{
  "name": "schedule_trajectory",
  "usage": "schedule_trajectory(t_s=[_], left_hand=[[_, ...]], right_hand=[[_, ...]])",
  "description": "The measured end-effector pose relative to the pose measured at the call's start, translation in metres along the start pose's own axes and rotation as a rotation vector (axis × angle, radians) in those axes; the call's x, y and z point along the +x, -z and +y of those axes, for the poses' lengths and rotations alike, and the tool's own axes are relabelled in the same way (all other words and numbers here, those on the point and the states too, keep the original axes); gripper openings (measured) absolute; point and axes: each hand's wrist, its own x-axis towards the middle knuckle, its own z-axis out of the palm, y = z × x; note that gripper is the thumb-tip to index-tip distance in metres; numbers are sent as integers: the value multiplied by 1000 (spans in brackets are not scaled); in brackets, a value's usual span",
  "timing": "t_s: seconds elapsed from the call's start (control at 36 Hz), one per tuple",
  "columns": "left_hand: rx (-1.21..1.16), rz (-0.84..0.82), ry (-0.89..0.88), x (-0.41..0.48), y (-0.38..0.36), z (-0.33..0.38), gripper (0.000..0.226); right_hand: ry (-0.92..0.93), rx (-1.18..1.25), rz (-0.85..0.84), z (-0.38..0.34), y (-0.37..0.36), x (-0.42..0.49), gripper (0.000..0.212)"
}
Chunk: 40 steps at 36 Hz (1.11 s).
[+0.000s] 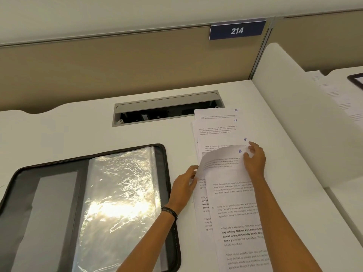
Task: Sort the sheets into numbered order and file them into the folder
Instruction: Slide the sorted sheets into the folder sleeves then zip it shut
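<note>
While both hands hold the sheet marked 8 (221,159) bowed up off the fanned pile to the right of the open zip folder (57,203), the left hand (183,185) grips its left edge and the right hand (254,160) pinches its numbered corner. Sheets marked 6 (222,142), 7 (214,128) and 9 (216,113) lie fanned beyond it, right of the folder's far corner. Likely risks are creasing the bowed paper, or dragging the loose sheets beneath askew and muddling the order.
</note>
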Motion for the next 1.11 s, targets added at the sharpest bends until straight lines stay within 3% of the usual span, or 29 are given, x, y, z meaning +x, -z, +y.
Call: schedule_trajectory(t_s=[0.28,0.44,0.56,0.61,0.67,0.78,0.86,0.94,1.0,1.11], left_hand=[[-158,17,70,7,-2,3,39],[-63,95,1,7,-5,6,14],[120,250,-127,4,-15,6,47],[175,275,-226,1,-20,17,46],[114,87,-273,-5,-18,36,28],[41,-840,-58,-21,-14,84,64],[60,-1277,58,-34,-20,111,86],[10,-1327,124,-39,-27,125,83],[10,-1226,140,-38,-30,128,71],[-93,-1052,68,-33,-29,119,75]], right_hand=[[-17,194,51,-8,-2,-11,33],[1,235,56,-5,-2,-11,22],[-51,293,136,-6,-3,-9,24],[-132,392,204,-9,-4,-6,28],[-229,507,278,-12,-4,-3,32],[-296,612,368,-17,-6,4,35],[-299,612,376,-19,-9,6,38],[-300,580,377,-21,-11,4,41],[-299,549,375,-22,-12,1,43],[-308,411,301,-17,-9,-1,44]])
